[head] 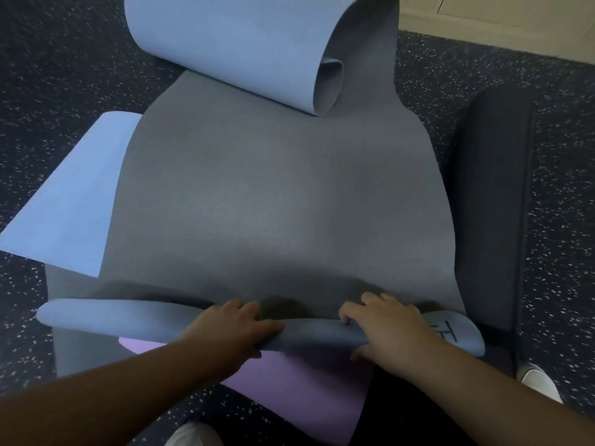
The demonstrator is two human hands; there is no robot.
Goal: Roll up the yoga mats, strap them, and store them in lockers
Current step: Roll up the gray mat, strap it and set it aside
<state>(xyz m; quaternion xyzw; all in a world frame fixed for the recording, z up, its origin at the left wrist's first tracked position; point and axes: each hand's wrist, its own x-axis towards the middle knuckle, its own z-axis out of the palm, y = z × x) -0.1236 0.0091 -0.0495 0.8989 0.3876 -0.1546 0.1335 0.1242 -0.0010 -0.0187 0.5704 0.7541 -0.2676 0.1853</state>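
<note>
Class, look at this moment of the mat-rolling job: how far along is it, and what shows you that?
Done: very little; no strapped mat or locker shows. In hand: the left hand and right hand curl round the near edge of the grey mat, starting its roll. Its far end stands loosely curled. Left: finishing this roll, then the purple mat and dark mat, strapping and storing.

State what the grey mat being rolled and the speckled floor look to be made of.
Grey mat: seemingly soft foam, matte, with fine ribbed texture; it bends into loose curls without creasing, blue on its other face. Floor: probably rubber flooring, dark and matte with pale flecks throughout. Neither can be confirmed by look alone.
</note>
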